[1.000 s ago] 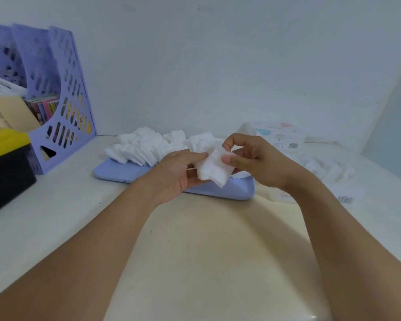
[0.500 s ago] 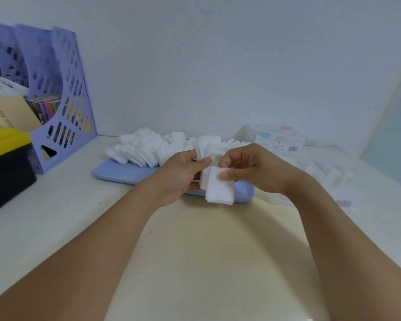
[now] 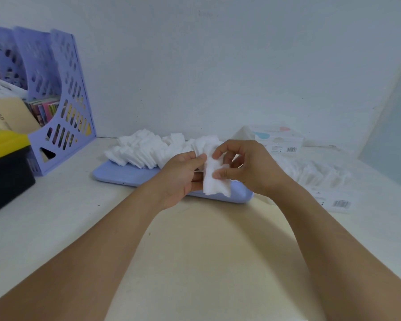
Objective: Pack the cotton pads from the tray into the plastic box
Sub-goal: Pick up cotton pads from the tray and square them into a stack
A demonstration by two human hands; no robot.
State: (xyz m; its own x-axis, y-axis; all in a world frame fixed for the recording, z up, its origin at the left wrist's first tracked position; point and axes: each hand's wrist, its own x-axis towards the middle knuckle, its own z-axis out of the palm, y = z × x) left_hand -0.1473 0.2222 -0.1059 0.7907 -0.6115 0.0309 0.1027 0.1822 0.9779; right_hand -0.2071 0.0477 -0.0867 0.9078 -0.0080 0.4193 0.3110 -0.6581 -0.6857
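Note:
A lilac tray lies on the table with a heap of white square cotton pads on it. Just in front of the tray's right half, my left hand and my right hand hold a small stack of cotton pads between them, thumbs pinching it from both sides. To the right stands a clear plastic box with white pads inside; its walls are hard to make out. My right wrist hides the box's left end.
A lilac perforated file holder with books stands at the back left against the wall. A black bin with a yellow lid is at the left edge. A printed carton sits behind my right hand by the wall.
Both hands have stayed above the tray's front edge while reworking the stack of pads; the stack now hangs upright and longer between the thumbs, and my right fingers have spread.

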